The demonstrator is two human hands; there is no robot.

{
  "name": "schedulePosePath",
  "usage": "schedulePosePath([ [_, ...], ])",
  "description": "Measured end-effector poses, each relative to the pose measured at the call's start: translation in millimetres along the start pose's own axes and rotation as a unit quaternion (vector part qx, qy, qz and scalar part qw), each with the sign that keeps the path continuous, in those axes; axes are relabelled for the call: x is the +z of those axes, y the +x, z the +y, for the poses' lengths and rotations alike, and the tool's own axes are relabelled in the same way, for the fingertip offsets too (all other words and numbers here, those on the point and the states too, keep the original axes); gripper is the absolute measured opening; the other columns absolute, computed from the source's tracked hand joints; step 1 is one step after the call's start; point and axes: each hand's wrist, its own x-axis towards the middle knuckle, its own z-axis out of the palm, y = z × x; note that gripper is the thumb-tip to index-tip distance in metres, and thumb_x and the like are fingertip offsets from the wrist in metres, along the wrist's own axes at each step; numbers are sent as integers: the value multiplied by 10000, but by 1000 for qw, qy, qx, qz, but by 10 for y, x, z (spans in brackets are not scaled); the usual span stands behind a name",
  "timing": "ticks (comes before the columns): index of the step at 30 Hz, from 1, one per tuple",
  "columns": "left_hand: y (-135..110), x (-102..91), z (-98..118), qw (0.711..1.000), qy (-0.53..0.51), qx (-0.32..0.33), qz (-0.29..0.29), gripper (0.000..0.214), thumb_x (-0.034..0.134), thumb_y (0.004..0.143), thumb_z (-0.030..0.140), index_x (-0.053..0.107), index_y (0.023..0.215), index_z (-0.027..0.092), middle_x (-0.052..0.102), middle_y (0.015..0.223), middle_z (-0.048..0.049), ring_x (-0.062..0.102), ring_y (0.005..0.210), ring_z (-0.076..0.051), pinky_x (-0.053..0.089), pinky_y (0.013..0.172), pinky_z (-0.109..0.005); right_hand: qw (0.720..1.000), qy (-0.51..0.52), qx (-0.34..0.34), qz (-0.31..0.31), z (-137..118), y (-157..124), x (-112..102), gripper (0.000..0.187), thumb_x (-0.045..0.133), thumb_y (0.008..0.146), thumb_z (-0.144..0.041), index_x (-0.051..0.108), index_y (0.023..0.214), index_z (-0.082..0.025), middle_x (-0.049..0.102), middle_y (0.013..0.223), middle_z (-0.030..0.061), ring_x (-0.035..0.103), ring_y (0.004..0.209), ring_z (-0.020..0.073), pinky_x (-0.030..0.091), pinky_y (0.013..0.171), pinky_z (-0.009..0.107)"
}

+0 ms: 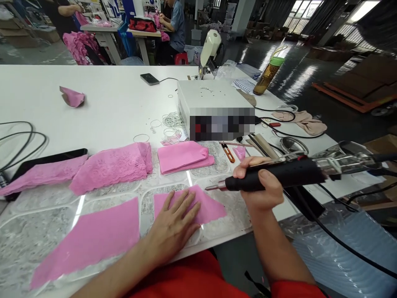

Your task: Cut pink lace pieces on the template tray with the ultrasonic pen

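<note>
My left hand (178,219) lies flat with its fingers spread on a small pink fabric piece (207,207) near the table's front edge. In my right hand (263,190) is a black corded handheld tool (279,176) with a slim pointed metal tip. That tip points left and hovers near the upper right edge of the small piece; whether it touches is hard to tell. Left of my left hand a larger pink fabric piece (96,236) is spread out. Beyond my hands are folded pink fabric (182,157) and a stack of pink lace (114,167).
A white box-shaped unit (214,93) stands mid-table, with white elastic loops (172,120) beside it. An orange cutter (228,153), cables and a bottle (269,75) are to the right. A phone (150,79) lies farther back. Two people work at machines beyond the table.
</note>
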Motion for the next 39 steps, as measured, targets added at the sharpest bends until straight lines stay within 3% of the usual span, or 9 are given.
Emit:
schedulePosePath([
  [6,-12,-53,21,1000,-12,14,-21,388,424,991,338,553,1319,176,515,1412,-120,430,1346,-299,270,1142,-562,1000,-23,11,5,-274,-121,-266,143,581,691,-289,641,750,-173,607,712,18,542,504,120,474,472,290],
  [13,-38,-46,25,999,-17,15,-38,397,464,973,331,538,1335,185,485,1438,-122,399,1367,-304,220,1152,-587,999,-52,11,-9,-337,-222,-433,163,631,698,-322,645,765,-174,608,703,29,525,502,131,474,465,313],
  [39,-54,-47,33,999,-21,9,-40,403,457,976,358,536,1332,186,505,1421,-120,408,1359,-315,226,1148,-589,998,-59,14,-33,-321,-239,-411,149,639,718,-323,639,754,-178,592,701,18,535,512,129,489,468,320],
])
